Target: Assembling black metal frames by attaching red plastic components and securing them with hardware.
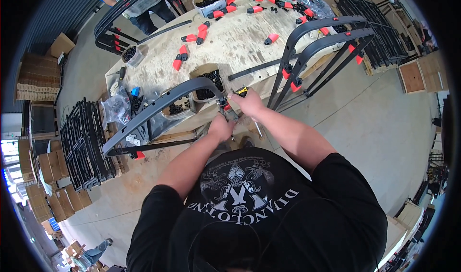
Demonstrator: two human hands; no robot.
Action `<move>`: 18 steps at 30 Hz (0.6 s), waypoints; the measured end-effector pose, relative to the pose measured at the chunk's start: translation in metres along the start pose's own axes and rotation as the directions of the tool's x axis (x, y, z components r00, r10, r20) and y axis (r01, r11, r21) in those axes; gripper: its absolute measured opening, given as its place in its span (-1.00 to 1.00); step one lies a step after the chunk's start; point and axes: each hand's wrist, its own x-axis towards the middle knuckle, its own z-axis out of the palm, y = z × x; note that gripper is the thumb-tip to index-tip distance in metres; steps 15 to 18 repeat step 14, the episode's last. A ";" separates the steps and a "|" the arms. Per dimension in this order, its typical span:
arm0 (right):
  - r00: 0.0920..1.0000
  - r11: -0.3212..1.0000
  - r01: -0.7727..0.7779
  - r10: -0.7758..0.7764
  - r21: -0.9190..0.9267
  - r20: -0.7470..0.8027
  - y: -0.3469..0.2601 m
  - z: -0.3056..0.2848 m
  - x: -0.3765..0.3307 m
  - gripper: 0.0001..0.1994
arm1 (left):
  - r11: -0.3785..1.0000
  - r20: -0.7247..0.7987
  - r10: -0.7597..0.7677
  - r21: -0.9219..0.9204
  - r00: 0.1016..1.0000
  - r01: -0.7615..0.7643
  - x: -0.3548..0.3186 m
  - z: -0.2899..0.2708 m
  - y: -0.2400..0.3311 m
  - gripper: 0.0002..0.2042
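Presently your right hand (248, 102) is closed around a small yellow-and-black tool (241, 91), pressed at the end of the grey curved frame (165, 101), which runs from the table edge down to your left. Your left hand (221, 127) sits just below, fingers curled in at the same joint; whether it grips a fastener or only steadies the frame cannot be told.

Risks noted:

- The frame's long end hangs unsupported off the plywood table (240, 36). If your left hand relaxes, the frame may swing and pull the tool off its seat.
- Both hands crowd one small joint. A slip of the tool would likely carry it into your left fingers.
- The cardboard box of black parts (207, 82) stands just beside the joint, near the table edge; a jolt from the frame could tip it.
- A second frame assembly with red clamps (319, 46) stands near your right elbow; a wide pull could knock it.
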 end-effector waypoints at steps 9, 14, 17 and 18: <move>0.999 0.999 -0.020 0.022 -0.027 0.047 -0.009 -0.002 0.003 -0.33 | 0.904 0.170 -0.012 -0.420 0.985 0.084 0.005 -0.009 -0.006 -0.72; 0.992 0.997 -0.063 0.066 -0.034 0.106 -0.016 -0.009 -0.003 -0.28 | 0.889 0.370 -0.169 -0.343 0.914 0.303 -0.012 -0.039 0.032 -0.69; 0.992 0.997 -0.063 0.066 -0.034 0.106 -0.016 -0.009 -0.003 -0.28 | 0.889 0.370 -0.169 -0.343 0.914 0.303 -0.012 -0.039 0.032 -0.69; 0.992 0.997 -0.063 0.066 -0.034 0.106 -0.016 -0.009 -0.003 -0.28 | 0.889 0.370 -0.169 -0.343 0.914 0.303 -0.012 -0.039 0.032 -0.69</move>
